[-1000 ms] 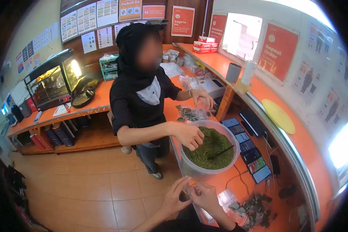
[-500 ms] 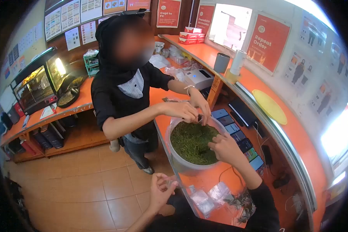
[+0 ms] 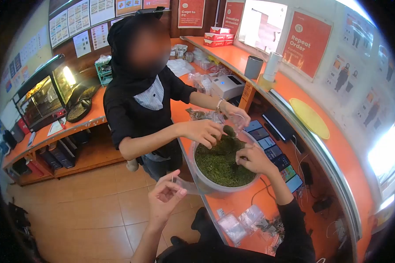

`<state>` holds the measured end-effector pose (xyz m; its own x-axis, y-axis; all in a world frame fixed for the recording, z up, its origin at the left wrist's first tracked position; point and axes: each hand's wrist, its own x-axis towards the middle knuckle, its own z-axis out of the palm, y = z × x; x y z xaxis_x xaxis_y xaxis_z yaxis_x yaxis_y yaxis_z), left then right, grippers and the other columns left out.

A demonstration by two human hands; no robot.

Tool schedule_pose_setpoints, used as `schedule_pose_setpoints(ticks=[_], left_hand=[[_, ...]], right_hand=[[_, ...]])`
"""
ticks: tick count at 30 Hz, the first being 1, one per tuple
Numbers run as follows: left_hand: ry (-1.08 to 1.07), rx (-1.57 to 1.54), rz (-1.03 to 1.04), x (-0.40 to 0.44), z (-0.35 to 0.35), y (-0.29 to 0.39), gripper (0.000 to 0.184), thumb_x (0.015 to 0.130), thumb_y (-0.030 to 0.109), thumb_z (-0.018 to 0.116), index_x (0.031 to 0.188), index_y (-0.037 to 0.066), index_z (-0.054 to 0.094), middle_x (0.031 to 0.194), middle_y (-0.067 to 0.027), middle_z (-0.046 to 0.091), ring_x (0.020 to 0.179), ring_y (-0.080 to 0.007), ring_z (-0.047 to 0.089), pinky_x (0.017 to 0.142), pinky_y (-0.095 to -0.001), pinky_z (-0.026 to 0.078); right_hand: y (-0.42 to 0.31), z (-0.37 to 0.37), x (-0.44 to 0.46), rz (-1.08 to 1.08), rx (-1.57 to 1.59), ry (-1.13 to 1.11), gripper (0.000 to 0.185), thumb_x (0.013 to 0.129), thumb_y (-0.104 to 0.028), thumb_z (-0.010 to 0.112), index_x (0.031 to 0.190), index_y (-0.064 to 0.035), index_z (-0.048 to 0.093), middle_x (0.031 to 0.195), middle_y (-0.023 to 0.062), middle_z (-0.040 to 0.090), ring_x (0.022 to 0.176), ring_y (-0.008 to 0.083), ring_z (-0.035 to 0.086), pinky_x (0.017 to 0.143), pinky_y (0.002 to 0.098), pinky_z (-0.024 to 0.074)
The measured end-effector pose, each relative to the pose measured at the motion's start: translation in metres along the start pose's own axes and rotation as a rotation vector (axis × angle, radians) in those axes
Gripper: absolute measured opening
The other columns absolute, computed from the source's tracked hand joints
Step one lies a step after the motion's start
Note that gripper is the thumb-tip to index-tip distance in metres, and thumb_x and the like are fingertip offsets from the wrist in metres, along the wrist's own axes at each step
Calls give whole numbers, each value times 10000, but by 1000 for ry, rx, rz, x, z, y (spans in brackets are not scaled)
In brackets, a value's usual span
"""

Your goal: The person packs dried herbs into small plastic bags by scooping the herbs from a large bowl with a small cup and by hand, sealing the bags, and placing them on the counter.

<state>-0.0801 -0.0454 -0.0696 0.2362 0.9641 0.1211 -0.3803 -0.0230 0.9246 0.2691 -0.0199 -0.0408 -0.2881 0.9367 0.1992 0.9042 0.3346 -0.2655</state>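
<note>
My left hand (image 3: 164,197) pinches a small clear plastic bag (image 3: 186,186) beside the tub, over the table's edge. A round translucent tub (image 3: 200,177) stands on the orange table, holding finely chopped green leaves (image 3: 221,163). My right hand (image 3: 253,158) is at the right inside of the tub, its fingers curled closed with the tips down by the leaves; what they grip is hidden. Across the tub, the co-worker's one hand (image 3: 202,131) hangs above the leaves. Their other hand (image 3: 236,115) holds a small clear bag with green stuff (image 3: 229,130) in its bottom.
Flat clear bags (image 3: 232,228) and a pile of small filled packets (image 3: 272,230) lie near me on the table. Several phones (image 3: 274,152) line the right side. A white printer (image 3: 227,86) stands behind the tub. The co-worker (image 3: 138,105) stands opposite.
My left hand has risen and moved left, and the clear bag shows more fully. My right hand stays at the tub. The co-worker's hands have parted, with a bag of green stuff now showing.
</note>
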Motion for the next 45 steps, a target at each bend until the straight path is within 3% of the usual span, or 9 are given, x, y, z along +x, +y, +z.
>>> schedule_pose_setpoints(ticks=[8,14,21,31,33,37,40,42,45], left_hand=[[-202,367,506,31,60,22,243,781,29,806,995,10,692,1252,-135,622,802,-85,635,679,-232,499],[-278,532,321,74,97,17,461,760,79,825,1163,50,603,1115,-58,667,708,-39,605,640,-215,469],[-432,786,204,112,121,-18,850,684,151,852,1395,103,388,1027,-175,677,684,-202,660,666,-334,527],[-295,872,592,114,126,-31,715,699,109,812,1314,60,450,1009,-209,644,720,-286,676,707,-382,539],[-242,921,493,114,119,-24,639,743,108,754,1292,1,445,1097,-299,603,950,-477,629,851,-504,509],[-249,809,551,104,125,-5,561,758,127,750,1242,-6,501,1101,-266,618,883,-409,657,797,-469,525],[-206,826,507,113,117,-11,578,725,168,817,1229,40,565,977,-152,659,656,-187,686,664,-328,559],[-248,783,505,109,114,-10,590,726,194,834,1230,45,568,952,-142,656,654,-182,681,643,-301,562],[-320,698,370,103,126,-4,553,749,225,848,1191,22,585,945,-124,662,680,-156,681,660,-269,557]], right_hand=[[-5,-14,-18,203,32,193,125,805,-209,630,766,-100,675,702,44,622,805,233,544,825,421,351],[1,-30,-23,239,34,267,148,798,-201,610,740,-89,687,679,53,627,757,238,529,795,380,357],[-14,-80,-13,149,-127,349,149,794,-210,622,739,-86,686,678,47,623,752,232,538,761,389,363],[-81,-90,-24,-105,-599,623,85,703,-108,683,782,-79,669,789,56,584,799,228,557,687,381,399],[-75,-75,-30,-52,-600,487,67,693,-110,686,752,-79,677,784,61,590,799,236,566,694,385,409],[-41,2,-27,60,-549,189,88,675,-138,696,632,-64,674,802,87,634,844,266,599,755,409,449],[-51,-10,-24,53,-495,88,167,702,-202,734,799,-65,732,900,98,654,902,261,613,815,399,436],[-79,-36,-24,-98,-323,572,362,720,-262,764,1029,-79,719,891,57,636,879,251,606,828,368,402],[-78,-19,-16,17,-146,599,432,727,-220,783,1119,-86,661,873,25,649,890,221,616,832,354,399]])
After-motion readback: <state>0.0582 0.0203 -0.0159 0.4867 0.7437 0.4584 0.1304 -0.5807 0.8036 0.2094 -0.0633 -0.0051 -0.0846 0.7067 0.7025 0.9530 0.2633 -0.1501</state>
